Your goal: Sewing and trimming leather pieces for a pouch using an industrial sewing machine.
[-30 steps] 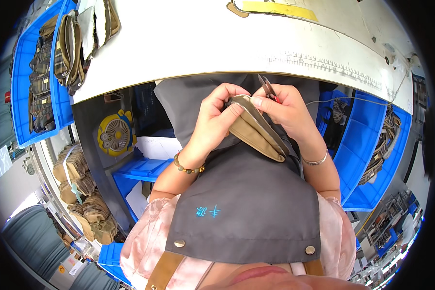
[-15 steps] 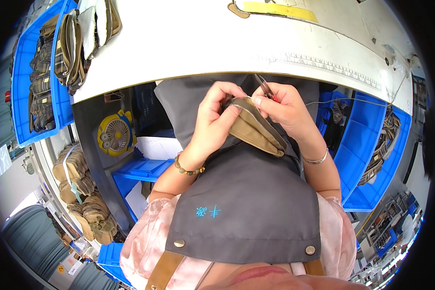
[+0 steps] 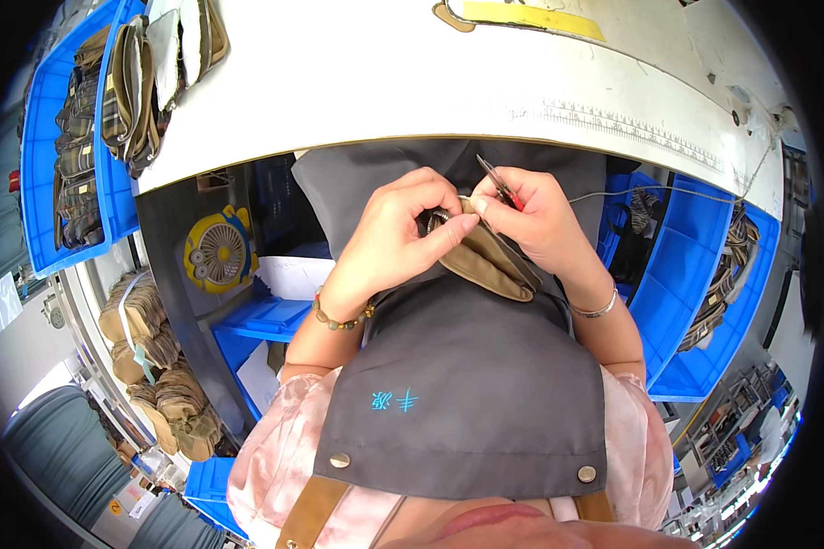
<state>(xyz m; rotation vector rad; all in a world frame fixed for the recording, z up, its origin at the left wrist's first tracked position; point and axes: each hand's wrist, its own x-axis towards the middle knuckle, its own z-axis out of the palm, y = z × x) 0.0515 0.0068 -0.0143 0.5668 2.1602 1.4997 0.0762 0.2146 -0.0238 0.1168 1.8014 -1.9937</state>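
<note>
An olive-tan fabric pouch with a metal zipper (image 3: 488, 268) hangs over the dark grey apron (image 3: 458, 393) in front of my body. My left hand (image 3: 403, 229) grips the pouch's upper end, its thumb laid across the zipper side. My right hand (image 3: 536, 224) is closed around small snips (image 3: 513, 198) with red on the handle, blades pointing up toward the table edge, while its thumb also pinches the pouch's top edge. Part of the zipper is hidden behind my fingers.
The white worktable (image 3: 339, 82) bears stacked pouches (image 3: 137, 91) and a yellow-striped template (image 3: 531, 23). Blue bins of plaid pieces (image 3: 32, 220) (image 3: 751, 311) flank it. Below sit a yellow fan (image 3: 218, 252), a blue tray (image 3: 270, 320) and tan bundles (image 3: 133, 316). A thin cord (image 3: 668, 188) runs at right.
My left hand has shifted lower and left, its thumb moving over the zipper. The snips' tips have tilted left, and the pouch has turned slightly, hiding more of the zipper.
</note>
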